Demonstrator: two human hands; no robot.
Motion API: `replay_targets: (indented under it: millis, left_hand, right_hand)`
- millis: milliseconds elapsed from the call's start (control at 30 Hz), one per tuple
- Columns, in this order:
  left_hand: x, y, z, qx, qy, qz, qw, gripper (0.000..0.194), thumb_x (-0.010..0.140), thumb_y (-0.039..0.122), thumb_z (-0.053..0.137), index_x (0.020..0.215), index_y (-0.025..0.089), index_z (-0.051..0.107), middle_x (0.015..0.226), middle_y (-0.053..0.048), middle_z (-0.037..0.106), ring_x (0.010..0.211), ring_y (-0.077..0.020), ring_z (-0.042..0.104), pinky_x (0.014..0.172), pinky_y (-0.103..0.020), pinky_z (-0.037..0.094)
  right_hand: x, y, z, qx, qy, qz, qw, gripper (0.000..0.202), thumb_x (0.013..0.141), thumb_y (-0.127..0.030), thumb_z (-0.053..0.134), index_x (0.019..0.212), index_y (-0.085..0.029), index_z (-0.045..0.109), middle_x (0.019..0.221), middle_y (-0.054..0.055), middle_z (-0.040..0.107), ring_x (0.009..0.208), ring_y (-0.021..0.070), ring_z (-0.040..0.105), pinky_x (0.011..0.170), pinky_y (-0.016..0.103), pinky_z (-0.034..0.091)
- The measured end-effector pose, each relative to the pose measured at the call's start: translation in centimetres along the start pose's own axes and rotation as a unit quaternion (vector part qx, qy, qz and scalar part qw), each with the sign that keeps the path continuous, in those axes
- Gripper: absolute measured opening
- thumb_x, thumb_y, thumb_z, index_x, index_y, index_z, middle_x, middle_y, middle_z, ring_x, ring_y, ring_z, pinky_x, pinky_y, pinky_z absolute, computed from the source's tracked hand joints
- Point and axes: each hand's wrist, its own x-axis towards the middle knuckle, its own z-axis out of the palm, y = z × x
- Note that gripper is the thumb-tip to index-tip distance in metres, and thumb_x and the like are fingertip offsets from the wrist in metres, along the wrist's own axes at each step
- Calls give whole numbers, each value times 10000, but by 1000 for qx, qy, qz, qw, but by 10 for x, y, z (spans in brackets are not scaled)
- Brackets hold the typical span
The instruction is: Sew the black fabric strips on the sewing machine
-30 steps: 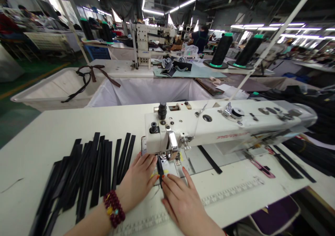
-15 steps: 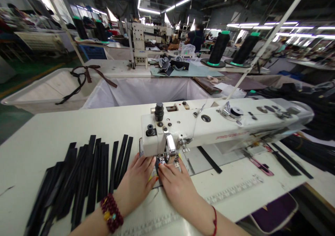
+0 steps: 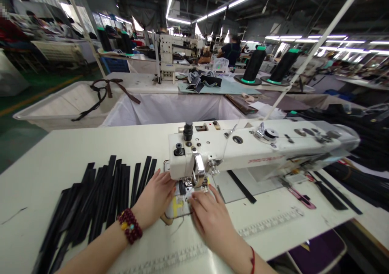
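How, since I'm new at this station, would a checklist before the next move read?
1. Left hand and right hand apart, either side of the stitching area: ok.
2. Black piece under the sewing machine flat: cannot tell, mostly hidden.
3. Needle threaded: cannot tell, too small.
4. Pink-handled tool away from both hands: ok.
5. Black strips neatly aligned: not ok, overlapping at angles.

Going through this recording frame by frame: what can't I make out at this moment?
All in the head view:
- Black strip: any part farther back is hidden by the sewing machine's head.
- Left hand: too small a detail to tell whether its fingertips touch that strip.
- Red lettering: blurred.
- Ruler: numbers too faint and small.
- Strip pile: partly cut off by the bottom edge.
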Motion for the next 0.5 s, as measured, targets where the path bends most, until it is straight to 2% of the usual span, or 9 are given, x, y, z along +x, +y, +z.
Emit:
replay_targets:
  millis: [100,167,233,300,400,500]
  left_hand:
    - [18,-11,-4,-7,27,21,999,272,881,97,414,929,187,666,1082,-97,702,1123,-273,602,1076,-538,425]
    - [30,-13,-6,-12,26,54,998,256,854,103,438,861,202,674,1016,-77,717,1124,-263,603,1062,-468,451]
    - [35,-13,-9,-18,23,78,997,249,844,108,451,825,208,678,982,-64,726,1101,-246,618,1044,-414,469]
    - [30,-14,-12,-14,19,89,996,266,864,116,443,862,207,693,1033,-65,731,1105,-238,623,1034,-405,475]
    - [5,-27,-18,46,-13,72,996,298,916,155,438,1035,206,707,1172,-77,719,1183,-259,599,1058,-483,448]
    - [-33,-39,-24,127,-29,41,991,314,925,218,478,1159,216,688,1257,-82,696,1223,-302,586,1091,-602,373]
  right_hand:
    - [-22,36,-26,-62,32,90,994,238,989,-240,437,1129,-163,613,1063,115,656,969,247,607,903,426,472]
    - [-39,66,-40,-152,30,172,973,341,1005,-371,401,1161,-141,598,1068,159,637,942,295,605,778,430,501]
    - [-54,92,-47,-198,10,222,955,400,1006,-441,370,1083,-136,619,986,163,634,865,301,612,708,427,506]
    - [-65,108,-49,-179,-6,236,955,407,1013,-450,346,947,-157,620,884,132,629,798,276,621,688,408,513]
    - [-77,108,-53,-133,19,254,958,410,1024,-453,316,834,-198,574,783,85,637,715,236,641,632,357,520]
    - [-91,85,-67,-106,76,258,957,344,1016,-442,372,875,-213,588,772,61,678,654,210,664,543,308,511]
